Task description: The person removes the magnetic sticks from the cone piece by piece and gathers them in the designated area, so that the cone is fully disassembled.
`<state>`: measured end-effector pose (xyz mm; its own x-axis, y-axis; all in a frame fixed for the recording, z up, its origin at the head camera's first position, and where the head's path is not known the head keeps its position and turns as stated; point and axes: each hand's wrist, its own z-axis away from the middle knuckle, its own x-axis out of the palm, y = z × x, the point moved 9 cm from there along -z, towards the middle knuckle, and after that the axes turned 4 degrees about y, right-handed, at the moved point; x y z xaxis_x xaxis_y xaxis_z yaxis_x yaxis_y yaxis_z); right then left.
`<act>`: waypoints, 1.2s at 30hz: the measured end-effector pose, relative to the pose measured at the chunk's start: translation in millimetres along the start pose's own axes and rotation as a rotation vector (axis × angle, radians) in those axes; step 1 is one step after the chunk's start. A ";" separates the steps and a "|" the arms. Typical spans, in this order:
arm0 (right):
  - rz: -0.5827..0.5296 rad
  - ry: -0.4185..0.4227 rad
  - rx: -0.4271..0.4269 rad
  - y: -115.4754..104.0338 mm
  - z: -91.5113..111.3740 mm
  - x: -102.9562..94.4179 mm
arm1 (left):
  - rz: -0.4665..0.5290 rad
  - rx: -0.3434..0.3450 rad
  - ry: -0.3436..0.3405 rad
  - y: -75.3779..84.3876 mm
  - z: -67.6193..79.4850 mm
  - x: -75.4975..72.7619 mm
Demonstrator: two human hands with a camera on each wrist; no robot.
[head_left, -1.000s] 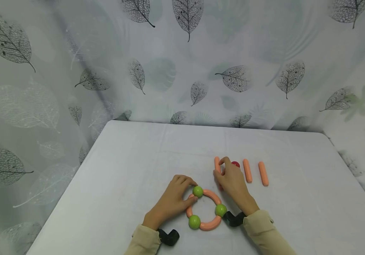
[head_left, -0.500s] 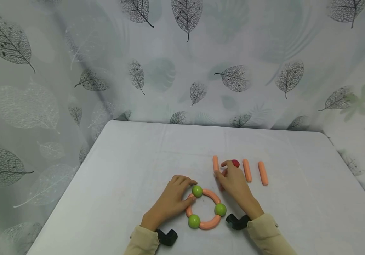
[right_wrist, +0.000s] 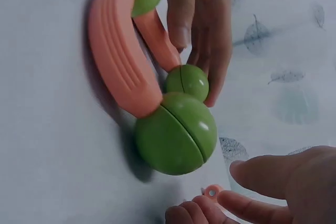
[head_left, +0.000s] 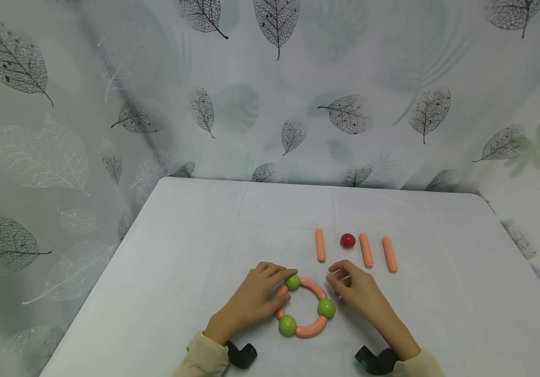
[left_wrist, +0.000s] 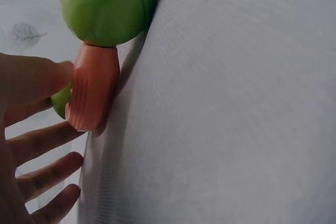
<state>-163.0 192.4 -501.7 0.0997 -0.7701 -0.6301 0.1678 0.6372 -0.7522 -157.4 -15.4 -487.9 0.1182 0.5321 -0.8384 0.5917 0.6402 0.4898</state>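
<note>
A toy ring of three curved peach rods (head_left: 311, 328) and three green balls (head_left: 327, 308) lies on the white table. My left hand (head_left: 256, 297) holds its left side, with the index finger at the far ball and the thumb on a curved rod (left_wrist: 94, 87). To the right of the ring hovers my right hand (head_left: 356, 289), its fingers loosely bent. In the right wrist view its thumb and index stand apart with nothing seen between them, while the other fingers curl. Beyond it lie straight peach rods (head_left: 366, 250) and a red ball (head_left: 347, 241).
The straight rods, including a left one (head_left: 320, 245) and a right one (head_left: 389, 255), lie spaced apart on the white tabletop (head_left: 204, 230). A leaf-patterned curtain (head_left: 260, 99) rises behind the table. Black wrist cameras (head_left: 377, 361) sit on both wrists.
My right hand has drawn back from the left straight rod and the red ball toward the ring's right side. The left rod stays on the table. My left hand stays at the ring.
</note>
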 end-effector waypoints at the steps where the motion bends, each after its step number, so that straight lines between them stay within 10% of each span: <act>1: 0.008 -0.007 -0.005 0.6 3.4 0.5 | -0.005 0.003 0.008 0.3 0.2 -0.6; 14: 0.005 -0.059 -0.176 -5.8 33.1 11.0 | -0.105 -0.057 0.108 -4.4 4.2 -7.5; 36: -0.090 -0.019 -0.537 -12.1 41.0 23.7 | 0.050 -0.014 0.169 6.6 7.2 0.5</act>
<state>-122.5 165.3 -499.6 0.1265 -0.8197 -0.5586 -0.3478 0.4907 -0.7989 -147.7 -15.0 -486.9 0.0103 0.6482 -0.7614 0.5774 0.6178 0.5337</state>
